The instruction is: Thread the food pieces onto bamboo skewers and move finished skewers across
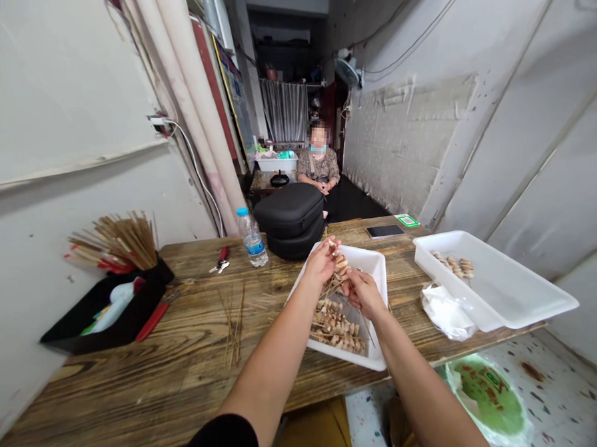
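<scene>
Over a white plastic tub (383,268), my left hand (320,261) has its fingers closed at the upper end of a skewer of pale brown food pieces (342,264). My right hand (363,292) pinches lower down, by the same skewer's stick. The kind of food is too small to make out. Below both hands, several loaded skewers (340,329) lie crosswise in the tub. Bare wooden sticks (234,323) are scattered on the table left of it.
Right of the tub, a larger white tray (515,281) holds a few loaded skewers, beside a plastic bag (448,311). Around them are a phone (385,231), black case (291,216), water bottle (252,238), keys (220,265) and stick holder (150,269). A person (320,161) sits beyond the table.
</scene>
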`<action>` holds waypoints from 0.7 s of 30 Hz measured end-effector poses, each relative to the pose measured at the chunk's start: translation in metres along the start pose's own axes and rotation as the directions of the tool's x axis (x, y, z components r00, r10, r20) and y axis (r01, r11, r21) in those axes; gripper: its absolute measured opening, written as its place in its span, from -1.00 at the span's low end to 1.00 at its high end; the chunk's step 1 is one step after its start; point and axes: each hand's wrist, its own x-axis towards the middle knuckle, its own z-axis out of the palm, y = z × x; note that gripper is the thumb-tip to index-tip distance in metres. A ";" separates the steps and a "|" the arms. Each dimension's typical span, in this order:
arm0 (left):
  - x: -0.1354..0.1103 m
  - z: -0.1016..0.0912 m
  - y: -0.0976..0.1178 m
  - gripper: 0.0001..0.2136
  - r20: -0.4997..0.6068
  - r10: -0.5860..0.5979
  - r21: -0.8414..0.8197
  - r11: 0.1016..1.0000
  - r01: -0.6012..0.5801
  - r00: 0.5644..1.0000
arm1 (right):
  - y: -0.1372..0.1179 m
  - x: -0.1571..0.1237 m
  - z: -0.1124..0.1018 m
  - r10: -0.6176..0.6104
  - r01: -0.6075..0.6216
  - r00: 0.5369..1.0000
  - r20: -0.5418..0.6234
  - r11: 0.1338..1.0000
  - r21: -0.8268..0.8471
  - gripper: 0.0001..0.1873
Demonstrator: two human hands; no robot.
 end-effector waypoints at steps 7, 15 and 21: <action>-0.004 0.002 -0.001 -0.80 0.035 0.038 -0.013 0.999 -0.037 0.999 | 0.000 0.000 0.001 -0.001 0.001 1.000 0.019 1.000 -0.005 -0.59; -0.004 0.001 0.000 -0.77 0.069 0.014 -0.035 0.999 -0.012 0.998 | -0.001 -0.001 0.001 0.011 -0.011 1.000 0.013 1.000 0.006 -0.57; -0.002 0.000 -0.002 -0.76 0.046 0.046 -0.021 0.999 -0.045 0.998 | -0.001 -0.001 0.002 0.007 -0.007 1.000 0.009 1.000 -0.008 -0.58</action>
